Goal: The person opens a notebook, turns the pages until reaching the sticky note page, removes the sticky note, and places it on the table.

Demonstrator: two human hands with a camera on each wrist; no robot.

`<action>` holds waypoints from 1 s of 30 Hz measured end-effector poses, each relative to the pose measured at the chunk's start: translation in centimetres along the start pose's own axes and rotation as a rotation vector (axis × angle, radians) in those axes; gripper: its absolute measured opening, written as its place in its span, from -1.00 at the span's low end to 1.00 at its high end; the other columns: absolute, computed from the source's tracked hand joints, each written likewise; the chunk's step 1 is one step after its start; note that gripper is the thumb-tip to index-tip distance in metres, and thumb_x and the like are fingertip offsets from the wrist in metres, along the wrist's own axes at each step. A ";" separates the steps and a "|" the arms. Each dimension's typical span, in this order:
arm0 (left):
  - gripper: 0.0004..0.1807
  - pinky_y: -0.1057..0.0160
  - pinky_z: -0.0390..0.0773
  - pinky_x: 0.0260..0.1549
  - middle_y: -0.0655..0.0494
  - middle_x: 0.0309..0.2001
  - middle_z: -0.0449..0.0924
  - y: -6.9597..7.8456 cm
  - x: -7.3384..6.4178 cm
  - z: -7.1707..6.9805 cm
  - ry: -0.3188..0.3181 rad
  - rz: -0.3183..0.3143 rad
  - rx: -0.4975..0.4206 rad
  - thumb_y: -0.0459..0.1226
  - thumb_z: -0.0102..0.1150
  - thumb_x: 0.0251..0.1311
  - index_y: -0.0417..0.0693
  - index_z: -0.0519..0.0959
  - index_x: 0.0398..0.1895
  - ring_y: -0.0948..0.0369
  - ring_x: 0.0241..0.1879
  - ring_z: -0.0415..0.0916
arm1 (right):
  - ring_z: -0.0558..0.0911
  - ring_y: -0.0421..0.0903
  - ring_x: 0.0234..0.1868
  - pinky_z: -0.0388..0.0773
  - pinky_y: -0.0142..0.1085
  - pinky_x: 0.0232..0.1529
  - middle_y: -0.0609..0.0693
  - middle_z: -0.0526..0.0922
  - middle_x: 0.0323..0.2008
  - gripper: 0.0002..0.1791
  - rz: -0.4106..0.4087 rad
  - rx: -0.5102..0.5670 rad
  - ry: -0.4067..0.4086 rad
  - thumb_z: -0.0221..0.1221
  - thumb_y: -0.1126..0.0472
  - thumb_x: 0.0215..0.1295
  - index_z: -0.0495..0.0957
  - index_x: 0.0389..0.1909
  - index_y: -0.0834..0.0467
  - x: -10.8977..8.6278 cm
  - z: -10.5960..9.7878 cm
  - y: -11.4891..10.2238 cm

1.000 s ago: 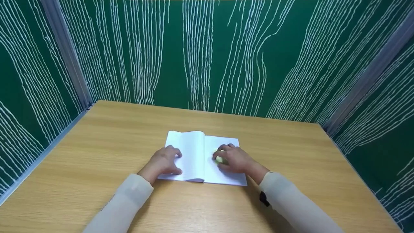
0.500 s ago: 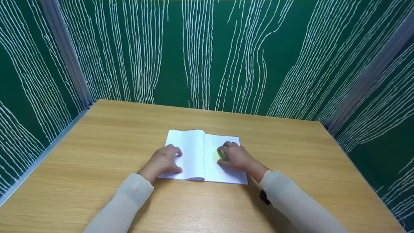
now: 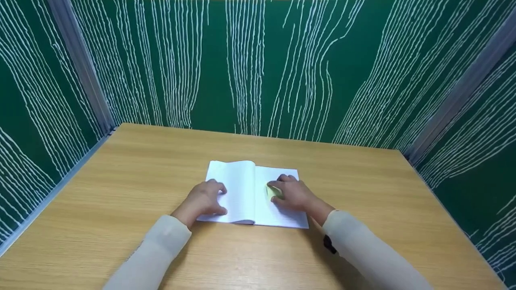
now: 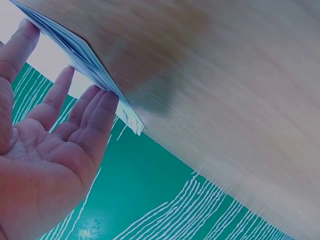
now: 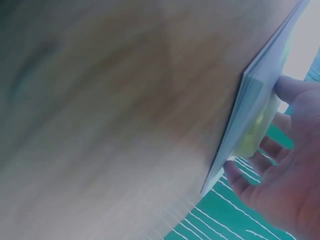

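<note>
An open notebook (image 3: 240,201) with white pages lies on the wooden table. My left hand (image 3: 204,199) rests on the left page, thumb and fingers spread; in the left wrist view its fingertips (image 4: 107,96) touch the page near the outer edge. On the right page is a yellow-green sticky note (image 3: 273,192), partly covered by my right hand (image 3: 293,194). That hand's index finger and thumb lie at the note's top and bottom. The right wrist view shows the sticky note (image 5: 254,132) against the page, with the fingers loosely spread over it.
The wooden table (image 3: 161,153) extends around the notebook on all sides. Green walls (image 3: 213,80) with wavy white lines stand behind it and at both sides, with grey posts (image 3: 82,64) at the corners.
The right fingers have loosened from around the sticky note and spread, so more of it shows flat on the page. My left hand and the notebook have stayed in place.
</note>
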State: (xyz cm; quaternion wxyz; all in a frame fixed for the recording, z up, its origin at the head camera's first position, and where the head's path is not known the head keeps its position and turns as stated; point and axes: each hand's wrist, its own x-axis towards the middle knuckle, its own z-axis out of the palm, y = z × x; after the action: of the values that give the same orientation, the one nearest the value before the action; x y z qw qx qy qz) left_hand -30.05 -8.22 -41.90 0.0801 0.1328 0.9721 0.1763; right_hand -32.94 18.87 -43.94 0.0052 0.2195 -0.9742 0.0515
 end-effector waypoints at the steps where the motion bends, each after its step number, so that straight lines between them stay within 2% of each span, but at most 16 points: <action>1: -0.39 0.14 0.29 0.04 0.11 -0.08 0.40 0.0 0.0 0.0 0.001 0.000 -0.007 -0.03 0.39 -0.35 0.08 0.49 -0.08 0.11 -0.03 0.35 | 0.38 -0.10 -0.05 0.35 -0.09 -0.04 -0.09 0.41 -0.04 -0.49 0.001 -0.003 -0.001 0.10 -0.12 0.06 0.33 0.11 -0.26 0.0 0.0 0.0; 8: -0.40 0.13 0.30 0.03 0.11 -0.09 0.40 -0.1 -0.1 -0.1 0.003 0.004 -0.031 -0.05 0.39 -0.35 0.08 0.49 -0.09 0.12 -0.07 0.35 | 0.40 -0.02 -0.06 0.37 -0.04 -0.03 -0.06 0.42 -0.03 -0.56 -0.020 -0.035 -0.011 0.08 -0.08 0.10 0.31 0.04 -0.45 0.1 -0.1 -0.1; 13: -0.39 0.12 0.29 0.06 0.11 -0.07 0.40 -0.1 -0.1 0.0 0.011 0.012 -0.030 -0.05 0.40 -0.36 0.07 0.49 -0.08 0.09 0.00 0.34 | 0.41 -0.04 -0.12 0.41 -0.10 -0.10 -0.06 0.43 -0.07 -0.60 -0.052 -0.053 0.015 0.05 -0.09 0.09 0.35 0.01 -0.37 0.0 0.0 -0.2; 21: -0.39 0.14 0.29 0.05 0.11 -0.08 0.40 -0.3 0.0 0.1 0.018 0.018 -0.013 -0.04 0.39 -0.36 0.07 0.49 -0.08 0.10 -0.01 0.35 | 0.41 -0.08 -0.08 0.40 -0.10 -0.05 -0.10 0.42 -0.01 -0.48 -0.053 -0.015 0.006 0.12 -0.15 -0.02 0.32 0.05 -0.32 0.0 -0.1 0.0; 25: -0.39 0.13 0.28 0.06 0.11 -0.07 0.40 -0.2 0.0 0.0 0.009 0.008 -0.013 -0.03 0.39 -0.35 0.08 0.49 -0.07 0.09 0.01 0.34 | 0.46 -0.11 -0.13 0.44 -0.14 -0.11 -0.09 0.48 -0.07 -0.46 -0.055 0.029 0.036 0.17 -0.03 -0.02 0.31 0.07 -0.22 0.1 -0.3 0.1; 30: -0.39 0.12 0.28 0.06 0.11 -0.06 0.40 -0.1 0.0 0.0 0.004 0.003 -0.007 -0.03 0.38 -0.35 0.08 0.49 -0.07 0.09 0.00 0.34 | 0.45 -0.21 -0.32 0.44 -0.29 -0.26 -0.16 0.52 -0.27 -0.57 -0.042 0.066 0.082 0.23 0.17 -0.08 0.42 -0.10 -0.13 0.0 -0.7 0.3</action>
State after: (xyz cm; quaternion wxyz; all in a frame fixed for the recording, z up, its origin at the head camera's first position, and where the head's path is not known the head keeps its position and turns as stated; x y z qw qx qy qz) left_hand -30.12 -8.34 -41.98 0.0784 0.1335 0.9714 0.1802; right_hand -33.12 19.22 -43.30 0.0388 0.2375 -0.9662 0.0926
